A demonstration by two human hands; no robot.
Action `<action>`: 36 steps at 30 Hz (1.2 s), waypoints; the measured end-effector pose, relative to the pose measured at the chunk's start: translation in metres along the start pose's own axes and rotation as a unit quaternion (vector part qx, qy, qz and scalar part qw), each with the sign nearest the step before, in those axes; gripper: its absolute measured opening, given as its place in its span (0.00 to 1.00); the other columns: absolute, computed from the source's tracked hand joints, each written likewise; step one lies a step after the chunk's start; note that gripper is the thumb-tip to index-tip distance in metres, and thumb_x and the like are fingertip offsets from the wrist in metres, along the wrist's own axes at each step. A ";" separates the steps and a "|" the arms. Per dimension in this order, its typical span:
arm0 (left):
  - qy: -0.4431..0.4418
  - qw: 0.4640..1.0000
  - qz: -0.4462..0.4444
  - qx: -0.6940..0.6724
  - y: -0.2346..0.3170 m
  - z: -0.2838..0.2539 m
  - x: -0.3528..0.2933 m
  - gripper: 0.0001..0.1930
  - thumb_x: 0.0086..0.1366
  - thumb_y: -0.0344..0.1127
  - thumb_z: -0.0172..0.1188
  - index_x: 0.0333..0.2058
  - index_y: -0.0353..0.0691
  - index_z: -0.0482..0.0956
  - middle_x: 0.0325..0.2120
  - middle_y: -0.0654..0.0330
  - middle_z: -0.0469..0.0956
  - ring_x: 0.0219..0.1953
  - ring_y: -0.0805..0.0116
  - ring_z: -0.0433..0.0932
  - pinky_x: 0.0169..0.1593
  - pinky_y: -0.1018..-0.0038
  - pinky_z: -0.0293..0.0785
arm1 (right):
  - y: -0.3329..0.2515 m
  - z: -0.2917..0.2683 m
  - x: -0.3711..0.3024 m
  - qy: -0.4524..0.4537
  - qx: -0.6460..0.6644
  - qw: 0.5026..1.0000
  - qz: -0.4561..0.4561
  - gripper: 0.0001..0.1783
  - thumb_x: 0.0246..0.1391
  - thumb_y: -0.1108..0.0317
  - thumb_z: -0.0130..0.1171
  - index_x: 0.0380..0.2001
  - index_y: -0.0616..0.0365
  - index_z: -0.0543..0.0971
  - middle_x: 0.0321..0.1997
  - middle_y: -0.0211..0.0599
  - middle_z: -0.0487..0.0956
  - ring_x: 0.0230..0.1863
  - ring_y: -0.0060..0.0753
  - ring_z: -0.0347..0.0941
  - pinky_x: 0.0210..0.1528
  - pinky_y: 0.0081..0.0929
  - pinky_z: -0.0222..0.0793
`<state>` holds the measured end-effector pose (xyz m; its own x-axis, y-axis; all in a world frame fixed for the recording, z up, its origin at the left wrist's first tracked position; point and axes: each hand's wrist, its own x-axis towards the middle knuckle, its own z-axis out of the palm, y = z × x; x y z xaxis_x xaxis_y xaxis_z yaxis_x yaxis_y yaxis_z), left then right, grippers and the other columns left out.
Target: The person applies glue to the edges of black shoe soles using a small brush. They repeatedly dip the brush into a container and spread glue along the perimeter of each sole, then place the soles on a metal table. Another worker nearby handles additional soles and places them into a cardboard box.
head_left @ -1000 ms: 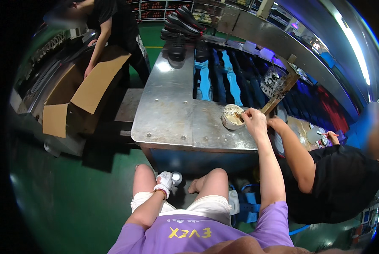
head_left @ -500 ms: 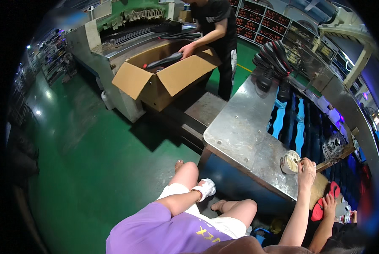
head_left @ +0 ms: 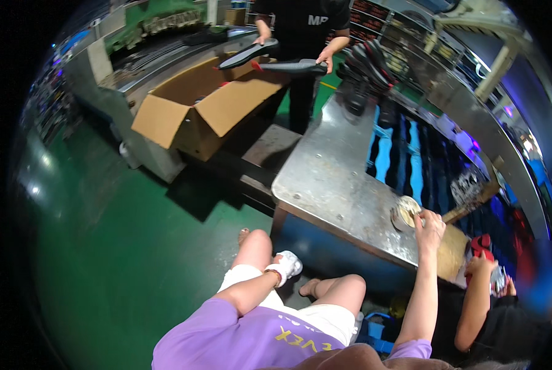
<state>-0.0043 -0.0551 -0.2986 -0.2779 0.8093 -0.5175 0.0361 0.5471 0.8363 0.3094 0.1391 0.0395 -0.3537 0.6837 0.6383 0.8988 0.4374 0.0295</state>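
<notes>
Right hand (head_left: 431, 229) pinches a thin tool (head_left: 417, 216) (brush or stick, too small to tell) at the cup (head_left: 397, 220), just left of the fingertips. Best handling, I'd judge: light pinch, loose wrist, no leaning on the rim or the cup tips. Left hand (head_left: 286, 264), white-gloved, sits well left, nearer the body; can't tell whether it grips anything. Counts: one cup, one tool; ahead of the right hand, two blue strips (head_left: 383, 157); farther ahead-left, one box (head_left: 236, 106), two soles (head_left: 295, 66).

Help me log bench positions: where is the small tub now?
In the head view, right of centre, the tub stands on the metal bench, just left of the right hand.
</notes>
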 end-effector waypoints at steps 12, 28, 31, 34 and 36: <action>0.003 0.910 0.383 0.158 0.111 -0.010 -0.088 0.16 0.69 0.43 0.55 0.48 0.41 0.82 0.38 0.48 0.84 0.40 0.44 0.82 0.46 0.55 0.77 | 0.003 -0.003 -0.016 0.042 0.066 0.994 0.072 0.09 0.52 0.65 0.67 0.25 0.55 0.79 0.31 0.35 0.82 0.40 0.44 0.77 0.44 0.41 0.67; 0.209 0.781 0.550 0.212 0.300 -0.007 0.001 0.06 0.55 0.25 0.65 0.33 0.38 0.82 0.53 0.41 0.76 0.61 0.42 0.70 0.63 0.59 0.67 | 0.006 0.003 -0.019 0.101 0.097 0.987 0.081 0.07 0.50 0.70 0.69 0.27 0.59 0.80 0.40 0.42 0.84 0.45 0.47 0.78 0.48 0.41 0.72; 0.073 0.867 0.489 0.065 0.259 -0.032 -0.020 0.10 0.59 0.28 0.66 0.40 0.40 0.80 0.53 0.47 0.76 0.64 0.47 0.68 0.65 0.58 0.65 | 0.003 -0.003 -0.028 0.133 0.134 0.976 0.109 0.07 0.50 0.70 0.69 0.27 0.60 0.80 0.41 0.45 0.85 0.45 0.49 0.79 0.50 0.40 0.73; 0.005 0.872 0.323 -0.367 0.254 -0.036 -0.078 0.21 0.61 0.24 0.68 0.52 0.39 0.77 0.35 0.65 0.79 0.39 0.76 0.76 0.49 0.74 0.76 | -0.002 -0.009 -0.038 0.130 0.151 0.972 0.123 0.06 0.50 0.72 0.69 0.27 0.60 0.80 0.40 0.45 0.85 0.45 0.49 0.79 0.49 0.41 0.73; 0.015 0.893 0.213 -0.397 0.268 -0.047 -0.080 0.15 0.63 0.28 0.67 0.49 0.39 0.79 0.36 0.63 0.79 0.37 0.75 0.77 0.40 0.73 0.77 | -0.013 -0.014 -0.039 0.123 0.164 0.970 0.134 0.08 0.53 0.71 0.69 0.28 0.62 0.80 0.42 0.47 0.84 0.48 0.48 0.79 0.52 0.40 0.73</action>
<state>-0.0180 0.0165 -0.0249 -0.4281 0.8949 -0.1260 -0.5429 -0.1432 0.8275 0.3153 0.0986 0.0243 -0.0099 0.6554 0.7552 0.8050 0.4533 -0.3828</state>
